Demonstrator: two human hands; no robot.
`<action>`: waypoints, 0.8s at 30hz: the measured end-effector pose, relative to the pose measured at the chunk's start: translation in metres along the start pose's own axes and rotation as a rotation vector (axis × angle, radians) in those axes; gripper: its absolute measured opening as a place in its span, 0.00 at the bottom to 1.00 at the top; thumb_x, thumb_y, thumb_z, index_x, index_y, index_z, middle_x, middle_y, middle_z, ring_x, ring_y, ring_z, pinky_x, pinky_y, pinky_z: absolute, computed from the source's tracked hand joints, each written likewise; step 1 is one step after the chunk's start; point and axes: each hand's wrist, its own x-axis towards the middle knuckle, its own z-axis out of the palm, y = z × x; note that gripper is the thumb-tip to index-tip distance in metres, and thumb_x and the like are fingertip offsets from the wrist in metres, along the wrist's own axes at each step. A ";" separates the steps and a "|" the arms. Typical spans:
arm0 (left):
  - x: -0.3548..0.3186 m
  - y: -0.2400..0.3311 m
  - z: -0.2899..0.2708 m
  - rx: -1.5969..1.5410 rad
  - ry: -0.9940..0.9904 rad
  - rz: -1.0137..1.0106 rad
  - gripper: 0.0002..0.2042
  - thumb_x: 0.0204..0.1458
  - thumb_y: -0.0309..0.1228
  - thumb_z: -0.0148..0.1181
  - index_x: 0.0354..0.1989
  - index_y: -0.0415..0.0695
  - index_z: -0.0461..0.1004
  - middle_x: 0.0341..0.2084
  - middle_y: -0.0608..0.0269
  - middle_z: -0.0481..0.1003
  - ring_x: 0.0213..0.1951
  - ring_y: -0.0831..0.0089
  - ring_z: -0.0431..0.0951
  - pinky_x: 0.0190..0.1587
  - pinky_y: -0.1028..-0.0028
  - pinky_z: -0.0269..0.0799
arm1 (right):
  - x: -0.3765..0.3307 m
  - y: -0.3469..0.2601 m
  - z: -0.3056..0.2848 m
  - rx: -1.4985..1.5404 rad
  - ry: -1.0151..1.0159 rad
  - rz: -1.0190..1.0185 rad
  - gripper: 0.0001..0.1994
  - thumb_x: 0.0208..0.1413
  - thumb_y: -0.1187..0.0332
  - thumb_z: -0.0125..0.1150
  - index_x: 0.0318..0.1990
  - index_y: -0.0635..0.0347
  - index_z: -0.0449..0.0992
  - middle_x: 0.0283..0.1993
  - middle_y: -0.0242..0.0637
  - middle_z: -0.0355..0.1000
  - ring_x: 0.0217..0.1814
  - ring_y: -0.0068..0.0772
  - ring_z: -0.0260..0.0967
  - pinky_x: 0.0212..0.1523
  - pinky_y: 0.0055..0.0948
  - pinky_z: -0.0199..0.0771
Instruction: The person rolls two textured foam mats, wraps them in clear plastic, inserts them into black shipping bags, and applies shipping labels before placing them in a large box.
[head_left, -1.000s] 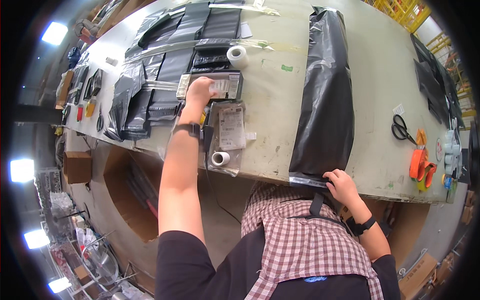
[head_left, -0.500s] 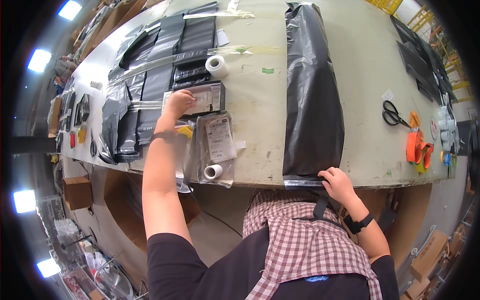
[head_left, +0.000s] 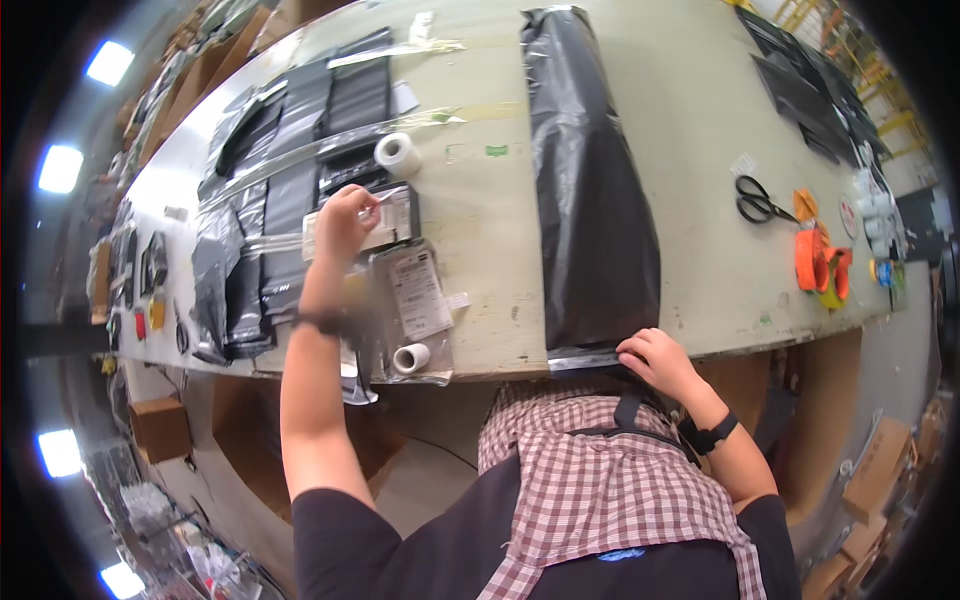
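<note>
A long black plastic bag (head_left: 595, 210) lies lengthwise on the table, with a silvery strip along its near end. My right hand (head_left: 660, 362) grips that end at its right corner, fingers bent over the edge. Farther left, my left hand (head_left: 340, 225) is over a shallow dark box (head_left: 402, 212) holding white labels. Its fingertips are pinched together; a small whitish bit shows there, too blurred to name. Just nearer lies a clear plastic pouch (head_left: 440, 355) with a printed label sheet (head_left: 420, 292) and a small white roll (head_left: 411, 358) on it.
Several flat black bags (head_left: 295, 110) are stacked at the left under clear straps. A white roll (head_left: 397, 154) stands beside them. At the right are black scissors (head_left: 762, 202), an orange tape dispenser (head_left: 812, 258) and more black bags (head_left: 800, 90). A cardboard box (head_left: 160, 428) sits beyond the table's left edge.
The whole view has shifted, so the table's things appear farther left. My left hand and wrist have moved a little toward me, blurred. My right hand stays on the bag's near end.
</note>
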 end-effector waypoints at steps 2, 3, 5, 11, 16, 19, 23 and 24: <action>-0.014 0.098 0.012 0.030 0.121 0.345 0.07 0.34 0.20 0.61 0.24 0.44 0.75 0.27 0.61 0.74 0.34 0.64 0.74 0.34 0.70 0.71 | -0.001 -0.001 0.001 0.625 -0.103 0.159 0.23 0.58 0.49 0.46 0.45 0.59 0.74 0.35 0.34 0.71 0.41 0.33 0.68 0.45 0.30 0.68; -0.032 0.139 0.034 0.033 -0.076 0.378 0.05 0.34 0.21 0.60 0.22 0.46 0.74 0.26 0.64 0.73 0.33 0.65 0.74 0.34 0.70 0.70 | 0.002 -0.010 -0.001 1.092 -0.147 0.292 0.31 0.59 0.41 0.38 0.47 0.62 0.73 0.35 0.34 0.72 0.41 0.30 0.68 0.45 0.28 0.68; -0.069 0.201 0.077 -0.038 -0.294 0.648 0.04 0.36 0.27 0.60 0.20 0.47 0.70 0.22 0.69 0.70 0.31 0.68 0.73 0.35 0.70 0.71 | 0.017 -0.040 -0.020 1.576 -0.265 0.368 0.32 0.60 0.41 0.38 0.45 0.67 0.73 0.31 0.31 0.70 0.36 0.20 0.67 0.40 0.22 0.69; -0.102 0.220 0.164 -0.018 -0.327 0.388 0.20 0.35 0.36 0.68 0.38 0.44 0.70 0.37 0.60 0.69 0.41 0.60 0.69 0.46 0.66 0.67 | -0.010 0.007 -0.029 0.939 -0.250 0.681 0.10 0.59 0.64 0.53 0.33 0.62 0.74 0.26 0.29 0.70 0.23 0.16 0.67 0.24 0.14 0.68; -0.103 0.224 0.176 -0.052 -0.449 0.331 0.20 0.34 0.32 0.68 0.38 0.44 0.70 0.35 0.59 0.68 0.41 0.60 0.70 0.46 0.68 0.68 | -0.001 0.020 -0.001 0.795 0.073 0.541 0.19 0.53 0.58 0.59 0.40 0.65 0.63 0.24 0.40 0.72 0.24 0.34 0.74 0.26 0.29 0.75; -0.106 0.218 0.181 -0.071 -0.417 0.255 0.19 0.34 0.30 0.67 0.37 0.44 0.70 0.35 0.59 0.69 0.40 0.61 0.70 0.46 0.68 0.68 | 0.010 0.018 0.006 -0.077 0.217 0.351 0.21 0.51 0.58 0.61 0.42 0.64 0.62 0.26 0.48 0.72 0.26 0.48 0.73 0.28 0.37 0.74; -0.107 0.219 0.188 0.158 -0.458 0.285 0.15 0.37 0.28 0.64 0.37 0.44 0.70 0.34 0.60 0.69 0.40 0.61 0.70 0.45 0.69 0.69 | 0.022 0.015 0.002 -0.183 0.242 0.444 0.20 0.50 0.56 0.61 0.42 0.62 0.65 0.25 0.48 0.72 0.29 0.52 0.72 0.29 0.42 0.71; -0.106 0.219 0.188 0.157 -0.458 0.284 0.15 0.37 0.28 0.64 0.37 0.44 0.70 0.34 0.60 0.69 0.40 0.61 0.70 0.45 0.69 0.69 | 0.020 0.020 0.001 -0.184 0.241 0.444 0.20 0.50 0.56 0.61 0.42 0.62 0.65 0.25 0.48 0.72 0.29 0.52 0.72 0.29 0.42 0.71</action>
